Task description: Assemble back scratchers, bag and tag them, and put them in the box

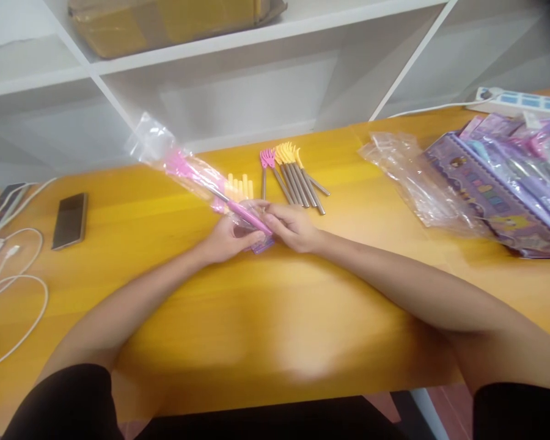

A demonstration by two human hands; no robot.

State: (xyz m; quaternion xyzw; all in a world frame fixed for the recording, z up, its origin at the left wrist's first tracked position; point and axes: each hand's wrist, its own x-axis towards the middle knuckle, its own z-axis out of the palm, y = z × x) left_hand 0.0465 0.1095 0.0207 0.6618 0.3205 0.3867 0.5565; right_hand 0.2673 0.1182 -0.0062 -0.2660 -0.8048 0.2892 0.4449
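A pink back scratcher (246, 214) with a metal rod lies inside a clear plastic sleeve (153, 140), tilted up to the left. My left hand (228, 239) is closed around its handle end, thumb on top. At the same end, my right hand (293, 227) pinches the sleeve near the handle tip. Behind my hands are several pale yellow handles (239, 185), partly covered by the sleeve. To their right lie pink scratcher heads (267, 158) and a group of yellow scratcher heads (287, 153) on metal rods.
Clear plastic sleeves (421, 183) lie right of centre beside a purple box (499, 189) of packaged items. A phone (69, 221) and white cables (39, 305) are at the left. White shelving (238, 79) with a carton (165, 24) stands behind the wooden table (279, 342).
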